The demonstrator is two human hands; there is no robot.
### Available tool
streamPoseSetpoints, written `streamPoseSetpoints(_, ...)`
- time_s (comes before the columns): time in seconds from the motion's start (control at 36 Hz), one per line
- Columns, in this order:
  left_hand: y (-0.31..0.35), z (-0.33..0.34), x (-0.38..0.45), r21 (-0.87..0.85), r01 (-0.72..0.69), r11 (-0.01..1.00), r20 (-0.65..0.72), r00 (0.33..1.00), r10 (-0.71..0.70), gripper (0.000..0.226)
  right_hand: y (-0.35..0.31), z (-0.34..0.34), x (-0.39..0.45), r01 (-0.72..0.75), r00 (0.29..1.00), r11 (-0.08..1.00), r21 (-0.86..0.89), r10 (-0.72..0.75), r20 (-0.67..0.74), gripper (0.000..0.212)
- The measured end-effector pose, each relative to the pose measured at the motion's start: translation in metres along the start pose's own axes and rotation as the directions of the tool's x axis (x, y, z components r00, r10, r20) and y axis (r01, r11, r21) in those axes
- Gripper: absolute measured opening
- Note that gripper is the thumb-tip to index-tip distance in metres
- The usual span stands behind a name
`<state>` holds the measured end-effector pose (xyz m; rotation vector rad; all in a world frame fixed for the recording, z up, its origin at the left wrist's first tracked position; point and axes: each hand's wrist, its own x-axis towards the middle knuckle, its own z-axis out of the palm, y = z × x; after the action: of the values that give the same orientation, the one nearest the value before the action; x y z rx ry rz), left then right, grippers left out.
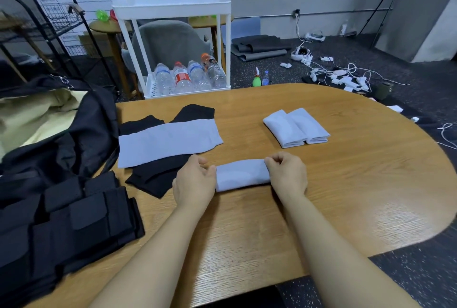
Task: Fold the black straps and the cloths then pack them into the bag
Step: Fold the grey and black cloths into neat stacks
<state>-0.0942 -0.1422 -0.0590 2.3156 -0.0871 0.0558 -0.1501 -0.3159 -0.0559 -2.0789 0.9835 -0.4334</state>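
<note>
left hand (194, 180) pinching, right hand (286, 171) pinching

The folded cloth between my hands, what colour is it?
Plain pale blue-grey, no pattern; the folded cloth shows in the head view.

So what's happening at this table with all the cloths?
A person is folding laundry-like items to pack. Their left hand and right hand grip the two ends of a small folded grey cloth on the wooden table. Two folded cloths lie farther back, one flat cloth rests over black pieces, and the open black bag waits on the left.
</note>
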Motion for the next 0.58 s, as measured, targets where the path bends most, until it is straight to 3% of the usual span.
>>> streamPoseSetpoints(0.08, 0.003, -0.003, 0.000, -0.050, -0.029, 0.998, -0.069, 0.997, 0.025, 0.008, 0.000, -0.005, 0.001, 0.028, 0.999, 0.998, 0.054, -0.026, -0.034, 0.013)
streamPoseSetpoints(0.19, 0.012, -0.007, -0.008, -0.006, -0.152, 0.988, -0.178, 0.973, 0.149, 0.023, 0.000, -0.008, -0.003, 0.181, 0.968, 0.982, -0.054, -0.187, -0.168, 0.026)
streamPoseSetpoints(0.28, 0.013, 0.003, -0.025, 0.143, -0.406, 0.902, -0.069, 0.906, 0.419, 0.040, 0.000, -0.002, -0.014, 0.533, 0.809, 0.820, -0.210, -0.566, -0.159, 0.030)
streamPoseSetpoints(0.36, 0.009, 0.015, -0.041, 0.256, -0.591, 0.765, 0.228, 0.806, 0.546, 0.073, 0.012, 0.012, -0.025, 0.780, 0.595, 0.527, -0.337, -0.791, 0.139, 0.043)
streamPoseSetpoints(0.44, -0.001, 0.020, -0.044, 0.404, -0.586, 0.703, 0.418, 0.801, 0.428, 0.087, 0.022, 0.015, -0.030, 0.817, 0.574, 0.451, -0.360, -0.692, 0.437, 0.063)
streamPoseSetpoints(0.58, 0.005, 0.019, -0.042, 0.463, -0.515, 0.721, 0.424, 0.843, 0.330, 0.060, 0.023, 0.008, -0.023, 0.764, 0.638, 0.526, -0.373, -0.535, 0.553, 0.093)
